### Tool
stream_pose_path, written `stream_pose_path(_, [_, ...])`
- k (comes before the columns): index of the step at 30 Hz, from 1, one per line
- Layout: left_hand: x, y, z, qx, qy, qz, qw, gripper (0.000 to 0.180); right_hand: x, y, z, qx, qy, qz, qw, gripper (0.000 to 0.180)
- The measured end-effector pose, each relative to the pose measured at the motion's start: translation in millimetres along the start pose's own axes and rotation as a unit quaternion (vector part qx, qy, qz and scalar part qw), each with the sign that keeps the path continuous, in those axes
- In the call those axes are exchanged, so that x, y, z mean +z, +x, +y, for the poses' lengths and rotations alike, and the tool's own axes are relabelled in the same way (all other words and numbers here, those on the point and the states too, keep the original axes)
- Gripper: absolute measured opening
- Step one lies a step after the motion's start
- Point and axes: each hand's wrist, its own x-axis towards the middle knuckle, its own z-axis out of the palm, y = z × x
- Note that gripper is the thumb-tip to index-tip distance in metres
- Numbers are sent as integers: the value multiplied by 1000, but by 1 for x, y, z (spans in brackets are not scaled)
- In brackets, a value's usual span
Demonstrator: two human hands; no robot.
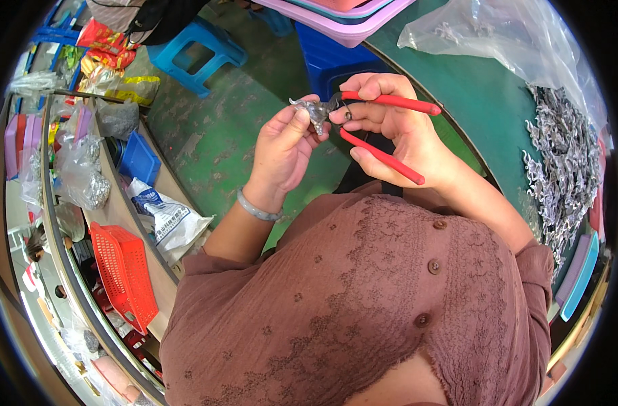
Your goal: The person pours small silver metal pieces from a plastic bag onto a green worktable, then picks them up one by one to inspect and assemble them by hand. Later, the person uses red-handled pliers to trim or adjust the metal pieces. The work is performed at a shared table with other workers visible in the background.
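Between the thumb and fingers of my left hand [282,145] is a small silvery metal casting [317,114] with curled ends. My right hand [407,125] grips pliers [387,157] with red handles, which stand spread apart. The dark jaws of the pliers meet the right side of the casting, close to my left fingertips. Whether the jaws are closed on the metal is too small to tell. Both hands are held up in front of my body, over the floor and left of the green table.
A heap of similar metal castings [563,162] lies on the green table [451,74] at right, near a clear plastic bag [492,37]. Stacked trays [343,27] stand at the far side. Left are a blue stool [197,51], a red basket [123,274] and a white sack [167,216].
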Motion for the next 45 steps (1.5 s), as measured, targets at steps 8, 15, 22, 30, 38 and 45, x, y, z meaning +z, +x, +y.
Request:
stream_pose_path(8, [-1, -1, 2, -6, 7, -3, 1000, 28, -1, 0, -1, -3, -9, -13, 1000, 60])
stream_pose_path(15, [4, -4, 4, 2, -11, 15, 1000, 28, 10, 2, 5, -43, 0, 35, 998, 56])
stream_pose_path(22, [1, -4, 4, 15, -6, 12, 1000, 27, 7, 4, 0, -13, -24, 19, 999, 56])
stream_pose_path(30, [-3, -3, 3, 22, 32, -3, 999, 28, -1, 1, -2, 14, 56, 38, 998, 54])
stream_pose_path(38, [-103, 9, 3, 106, 859, -18, 500, 28, -10, -15, -5, -119, -137, 28, 983, 48])
stream_pose_path(45, [-106, 42, 16, -29, 783, -160, 600, 24, -73, -87, -70, -21, -159, 87, 983, 49])
